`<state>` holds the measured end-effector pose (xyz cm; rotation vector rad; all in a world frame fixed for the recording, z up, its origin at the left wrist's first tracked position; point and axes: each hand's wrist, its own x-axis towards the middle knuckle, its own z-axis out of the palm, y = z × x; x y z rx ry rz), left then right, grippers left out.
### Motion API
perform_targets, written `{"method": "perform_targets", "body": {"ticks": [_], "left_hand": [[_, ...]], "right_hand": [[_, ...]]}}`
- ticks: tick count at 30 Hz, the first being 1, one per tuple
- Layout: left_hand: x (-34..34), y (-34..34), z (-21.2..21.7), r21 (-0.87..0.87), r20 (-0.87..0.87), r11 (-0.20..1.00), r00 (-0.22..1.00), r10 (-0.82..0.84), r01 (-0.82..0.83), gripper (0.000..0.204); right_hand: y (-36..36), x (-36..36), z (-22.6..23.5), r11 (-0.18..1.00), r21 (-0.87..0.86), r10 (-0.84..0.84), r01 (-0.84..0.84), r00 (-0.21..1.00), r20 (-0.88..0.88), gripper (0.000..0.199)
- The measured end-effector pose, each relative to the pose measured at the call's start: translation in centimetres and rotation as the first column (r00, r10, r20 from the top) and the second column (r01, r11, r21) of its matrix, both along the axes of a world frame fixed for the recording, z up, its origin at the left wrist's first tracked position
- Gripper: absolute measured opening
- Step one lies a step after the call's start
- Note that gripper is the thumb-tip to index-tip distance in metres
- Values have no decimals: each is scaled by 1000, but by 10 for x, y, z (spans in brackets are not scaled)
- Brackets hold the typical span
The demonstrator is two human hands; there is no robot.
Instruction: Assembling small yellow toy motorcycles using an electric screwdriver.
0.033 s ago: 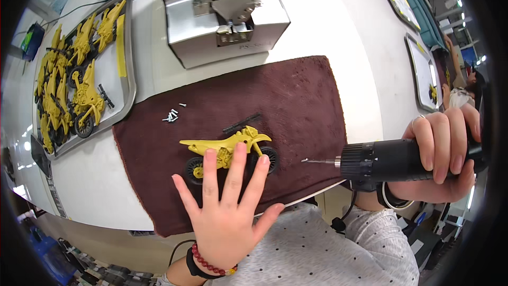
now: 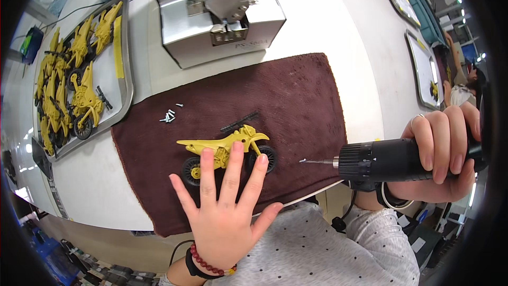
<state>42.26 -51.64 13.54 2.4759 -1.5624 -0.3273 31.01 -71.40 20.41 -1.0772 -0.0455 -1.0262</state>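
A yellow toy motorcycle (image 2: 214,144) with black wheels lies on its side on a dark brown cloth (image 2: 296,90). My left hand (image 2: 225,222) is spread flat, its fingertips over the motorcycle's lower edge and wheels. In my right hand (image 2: 442,151) is a black electric screwdriver (image 2: 386,160), held level with its bit pointing left toward the front wheel, a short way off. A tiny silvery piece, apparently a screw (image 2: 302,160), sits at the bit's tip. A black ridged bar (image 2: 239,122) rests just above the motorcycle. Several small silver screws (image 2: 168,116) lie loose farther up the cloth.
At the left, a metal tray (image 2: 128,82) bears several more yellow motorcycles (image 2: 87,98). A boxy white machine with a metal mechanism (image 2: 225,26) stands behind the cloth. More trays (image 2: 420,74) line the right side, near another person's arm (image 2: 456,58).
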Motion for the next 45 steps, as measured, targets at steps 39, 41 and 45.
{"method": "perform_targets", "body": {"ticks": [39,41,45], "left_hand": [[15,20,50,68,104,997,994,-46,39,49],[35,36,70,138,-46,955,965,-257,261,63],[64,20,75,29,194,941,921,-337,338,41]], "right_hand": [[-3,-5,-11,987,111,112,-119,991,70,32],[1,1,-11,987,108,109,-116,992,69,30],[9,9,-12,994,96,45,-46,999,20,30]]}}
